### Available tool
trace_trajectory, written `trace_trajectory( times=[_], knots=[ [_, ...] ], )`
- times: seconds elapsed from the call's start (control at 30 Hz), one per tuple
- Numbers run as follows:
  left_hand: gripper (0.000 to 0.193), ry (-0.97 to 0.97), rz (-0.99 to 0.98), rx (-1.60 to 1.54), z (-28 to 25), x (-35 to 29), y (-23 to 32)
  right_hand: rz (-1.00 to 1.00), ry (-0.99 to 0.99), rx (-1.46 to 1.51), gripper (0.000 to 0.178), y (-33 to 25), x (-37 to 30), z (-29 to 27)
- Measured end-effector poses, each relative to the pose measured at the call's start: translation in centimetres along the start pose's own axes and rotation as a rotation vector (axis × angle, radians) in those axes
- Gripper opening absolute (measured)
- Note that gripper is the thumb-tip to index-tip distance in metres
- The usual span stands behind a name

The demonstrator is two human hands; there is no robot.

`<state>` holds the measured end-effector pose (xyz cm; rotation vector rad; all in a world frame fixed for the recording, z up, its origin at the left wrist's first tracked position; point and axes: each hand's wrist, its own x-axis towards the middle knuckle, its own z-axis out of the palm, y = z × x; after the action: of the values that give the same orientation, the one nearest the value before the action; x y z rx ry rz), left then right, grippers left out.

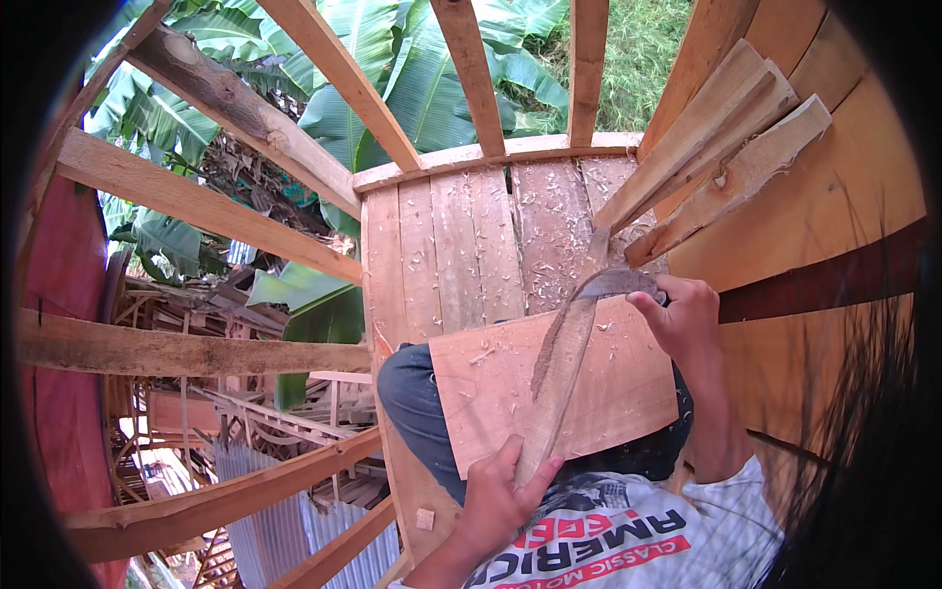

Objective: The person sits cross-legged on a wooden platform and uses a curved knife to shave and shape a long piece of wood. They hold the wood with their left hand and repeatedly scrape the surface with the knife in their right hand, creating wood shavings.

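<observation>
With the middle of the flat board (628,378) on the seated person's lap as clock centre, the left hand (498,491), at 7 o'clock, had thumb and fingers closed on the lower end of a narrow wooden strip (563,388). The strip slanted over the board toward 1 o'clock, its left edge dark and rough. At 2 o'clock the right hand (690,316) was curled round one end of a dark, curved blade (613,285); any handle was hidden. The blade crossed the strip's upper part; I could not tell whether its edge bit in. Farther off, toward 12 o'clock, shavings littered the floorboards (451,260). Rough timbers (706,128) slanted at 1 o'clock. Beyond the wooden bars (226,211), corrugated sheets (255,501) stood at 8, broad leaves (422,108) at 11.
</observation>
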<state>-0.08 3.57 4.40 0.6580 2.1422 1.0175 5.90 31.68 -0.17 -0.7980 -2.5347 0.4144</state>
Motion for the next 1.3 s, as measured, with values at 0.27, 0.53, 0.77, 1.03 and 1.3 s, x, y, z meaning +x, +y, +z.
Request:
trace_trajectory(
  times=[0.27,0.53,0.77,1.03,1.3],
  knots=[
    [0.033,0.106,0.03,0.003,-0.7,0.6,-0.6,0.026,-0.15,0.261,0.055,-1.9,-2.1,-1.6],
    [0.035,0.044,0.062,0.07,0.0,0.0,-0.2,-0.134,-0.014,0.145,0.057,-0.8,-1.8,1.7],
    [0.028,0.188,0.036,-0.189,-0.7,0.8,-2.2,0.321,-0.061,0.392,0.06,2.5,0.0,-0.4],
    [0.026,-0.034,-0.071,-0.668,-3.5,4.9,-1.3,0.45,-0.382,0.947,0.059,-1.6,-6.0,3.0],
    [0.041,0.051,0.201,-0.096,-0.8,6.1,2.3,0.048,-0.287,0.554,0.046,-3.8,-4.2,0.0]
  ],
)
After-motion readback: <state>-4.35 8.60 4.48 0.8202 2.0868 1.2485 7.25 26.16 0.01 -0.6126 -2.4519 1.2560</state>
